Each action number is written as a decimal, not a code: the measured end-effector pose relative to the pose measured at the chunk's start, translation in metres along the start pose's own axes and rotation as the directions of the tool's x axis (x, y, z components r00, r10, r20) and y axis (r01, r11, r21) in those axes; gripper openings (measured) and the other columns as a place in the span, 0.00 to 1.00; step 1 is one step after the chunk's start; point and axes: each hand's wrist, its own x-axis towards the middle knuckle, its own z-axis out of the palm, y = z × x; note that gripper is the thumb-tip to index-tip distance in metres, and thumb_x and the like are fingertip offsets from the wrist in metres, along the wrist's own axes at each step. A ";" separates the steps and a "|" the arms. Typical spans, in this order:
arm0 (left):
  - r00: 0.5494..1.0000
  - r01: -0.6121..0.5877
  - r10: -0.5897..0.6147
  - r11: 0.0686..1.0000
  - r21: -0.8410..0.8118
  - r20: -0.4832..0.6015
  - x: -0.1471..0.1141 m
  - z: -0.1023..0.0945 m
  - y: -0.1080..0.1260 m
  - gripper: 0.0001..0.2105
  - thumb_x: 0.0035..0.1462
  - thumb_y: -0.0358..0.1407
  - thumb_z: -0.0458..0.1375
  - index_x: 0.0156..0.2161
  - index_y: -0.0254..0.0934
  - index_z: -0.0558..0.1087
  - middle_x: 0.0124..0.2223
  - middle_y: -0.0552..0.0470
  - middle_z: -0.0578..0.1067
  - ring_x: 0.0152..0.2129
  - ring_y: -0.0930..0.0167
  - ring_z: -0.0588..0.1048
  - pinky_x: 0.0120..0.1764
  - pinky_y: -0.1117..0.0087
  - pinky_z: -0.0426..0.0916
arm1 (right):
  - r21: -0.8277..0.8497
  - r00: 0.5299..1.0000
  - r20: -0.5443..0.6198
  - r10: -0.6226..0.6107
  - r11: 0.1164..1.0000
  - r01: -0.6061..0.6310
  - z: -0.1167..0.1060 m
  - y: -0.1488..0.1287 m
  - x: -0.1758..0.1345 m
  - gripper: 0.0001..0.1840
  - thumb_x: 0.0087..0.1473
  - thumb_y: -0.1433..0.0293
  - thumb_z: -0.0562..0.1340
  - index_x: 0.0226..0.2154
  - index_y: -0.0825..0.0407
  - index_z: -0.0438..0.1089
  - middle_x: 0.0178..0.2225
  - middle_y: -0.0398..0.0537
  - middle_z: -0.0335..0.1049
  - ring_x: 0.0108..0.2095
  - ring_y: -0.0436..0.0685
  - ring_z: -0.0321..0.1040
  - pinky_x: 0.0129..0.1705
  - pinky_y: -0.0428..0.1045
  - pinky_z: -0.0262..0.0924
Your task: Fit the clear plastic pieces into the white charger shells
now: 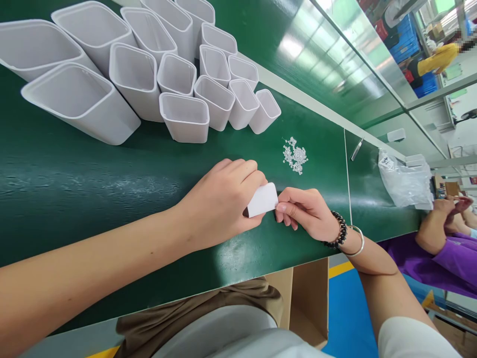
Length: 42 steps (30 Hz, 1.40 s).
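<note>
No readable text
A small dark marking on the clear plastic bag at the worktop's far right is too small and blurred to make out.

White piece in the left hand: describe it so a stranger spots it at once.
Along the green table, find the left hand. It grips the white piece, the right hand at one end. Unlike the white containers standing grouped on the table, this is hand-held.
</note>
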 end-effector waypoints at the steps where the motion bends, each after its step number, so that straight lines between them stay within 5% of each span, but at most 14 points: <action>1: 1.000 -0.002 0.002 1.000 0.002 0.002 0.000 0.000 0.000 0.08 0.55 0.34 0.56 0.39 0.33 0.73 0.35 0.47 0.72 0.31 0.65 0.70 0.36 0.63 0.63 | 0.014 1.000 0.009 0.005 1.000 -0.005 -0.001 0.000 0.000 0.14 0.66 0.66 0.56 0.29 0.53 0.67 0.22 0.41 0.67 0.19 0.44 0.62 0.19 0.39 0.61; 12: 1.000 -0.002 0.002 1.000 0.009 0.007 0.001 0.000 0.001 0.08 0.54 0.33 0.57 0.39 0.33 0.72 0.34 0.48 0.71 0.31 0.65 0.70 0.36 0.62 0.63 | -0.131 0.997 -0.056 -0.052 0.990 0.044 0.003 -0.003 0.000 0.13 0.65 0.68 0.58 0.28 0.53 0.65 0.22 0.41 0.68 0.19 0.44 0.61 0.21 0.40 0.58; 42: 1.000 -0.016 0.016 1.000 0.015 -0.020 -0.001 0.001 0.000 0.08 0.55 0.33 0.58 0.40 0.32 0.72 0.35 0.48 0.70 0.32 0.65 0.70 0.36 0.63 0.65 | -0.133 0.993 -0.059 -0.100 0.987 0.092 0.003 0.004 -0.003 0.10 0.66 0.69 0.57 0.32 0.54 0.67 0.23 0.39 0.69 0.18 0.42 0.63 0.21 0.37 0.61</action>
